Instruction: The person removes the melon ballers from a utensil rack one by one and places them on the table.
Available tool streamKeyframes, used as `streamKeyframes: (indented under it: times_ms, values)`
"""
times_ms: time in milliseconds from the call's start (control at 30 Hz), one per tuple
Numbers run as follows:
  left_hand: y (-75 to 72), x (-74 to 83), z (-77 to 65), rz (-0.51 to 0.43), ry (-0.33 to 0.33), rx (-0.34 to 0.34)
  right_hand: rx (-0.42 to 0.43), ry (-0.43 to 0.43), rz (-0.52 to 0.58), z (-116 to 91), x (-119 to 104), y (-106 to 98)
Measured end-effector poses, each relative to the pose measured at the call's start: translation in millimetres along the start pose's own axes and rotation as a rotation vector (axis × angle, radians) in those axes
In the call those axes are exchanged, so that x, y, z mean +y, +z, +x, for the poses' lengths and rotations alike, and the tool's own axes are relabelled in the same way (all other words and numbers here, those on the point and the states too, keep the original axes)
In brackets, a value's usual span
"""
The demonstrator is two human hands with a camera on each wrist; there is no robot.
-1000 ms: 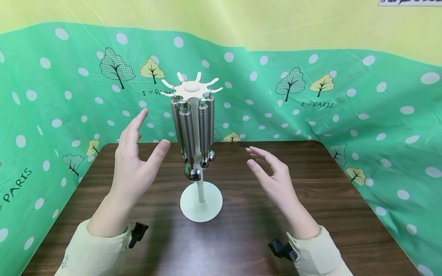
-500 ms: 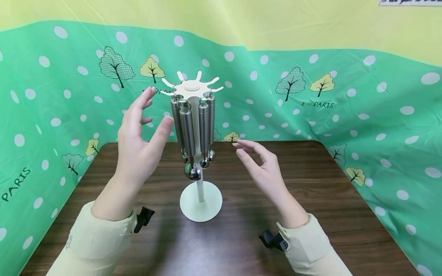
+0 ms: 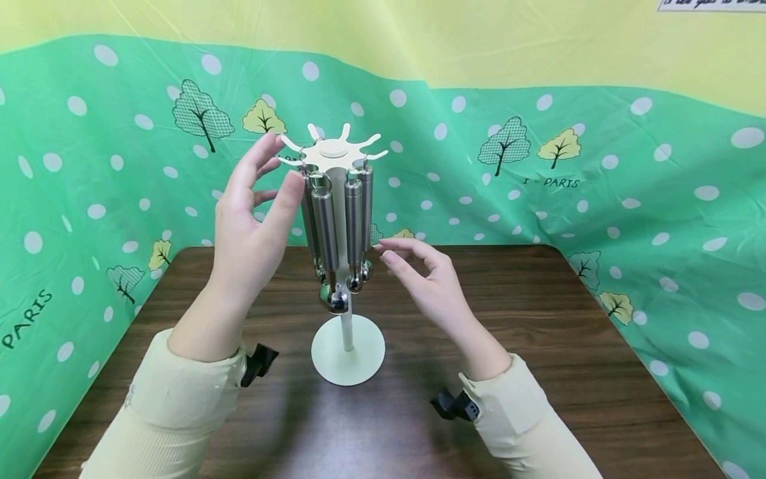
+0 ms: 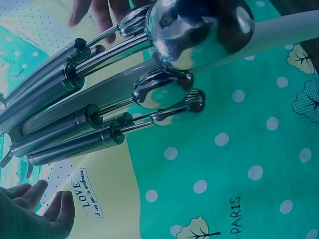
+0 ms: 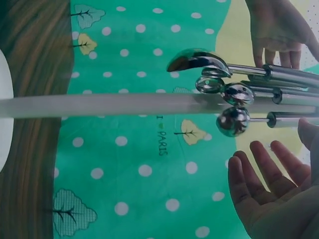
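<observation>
A white rack stands upright on the table, with a round base (image 3: 349,366) and a top of radiating hooks (image 3: 332,153). From it hang several utensils with grey metal handles (image 3: 326,223) and shiny rounded heads. The largest head, bowl-like (image 4: 199,32), fills the top of the left wrist view. My left hand (image 3: 248,229) is raised at the rack's upper left, its thumb near a handle and fingertips near the hooks; contact is unclear in the head view. To the right, my right hand (image 3: 433,283) stands beside the lower handles, fingers loosely bent and holding nothing.
The rack stands around the middle of a dark wooden table (image 3: 509,313). Green and yellow cloth (image 3: 431,153) with dots and trees hangs behind and at both sides. Black wrist cameras (image 3: 260,364) sit at the sleeves.
Both hands have moved toward the rack: the left one up and to the right, the right one leftward and slightly up. The rack and its hanging utensils have stayed in place.
</observation>
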State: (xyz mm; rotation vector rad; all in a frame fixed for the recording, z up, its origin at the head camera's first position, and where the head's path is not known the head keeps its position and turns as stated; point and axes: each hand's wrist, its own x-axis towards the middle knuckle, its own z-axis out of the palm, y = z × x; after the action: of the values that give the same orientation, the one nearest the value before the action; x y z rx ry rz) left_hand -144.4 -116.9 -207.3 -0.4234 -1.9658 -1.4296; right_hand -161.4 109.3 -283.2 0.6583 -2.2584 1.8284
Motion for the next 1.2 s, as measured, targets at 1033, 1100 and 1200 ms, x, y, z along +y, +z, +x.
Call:
streamKeyframes:
  times_ms: [1033,1100,1200]
  values:
    - [3.4,1.6,10.2,-0.156,-0.109,-0.047,-0.044,-0.023,0.083,10,10,22]
    - [3.4,1.2,10.2,-0.167,-0.115,-0.046,-0.046,-0.033,0.095,10,10,23]
    - [3.6,0.7,10.4,-0.187,-0.126,-0.047,-0.048,-0.036,0.109,9,11,23]
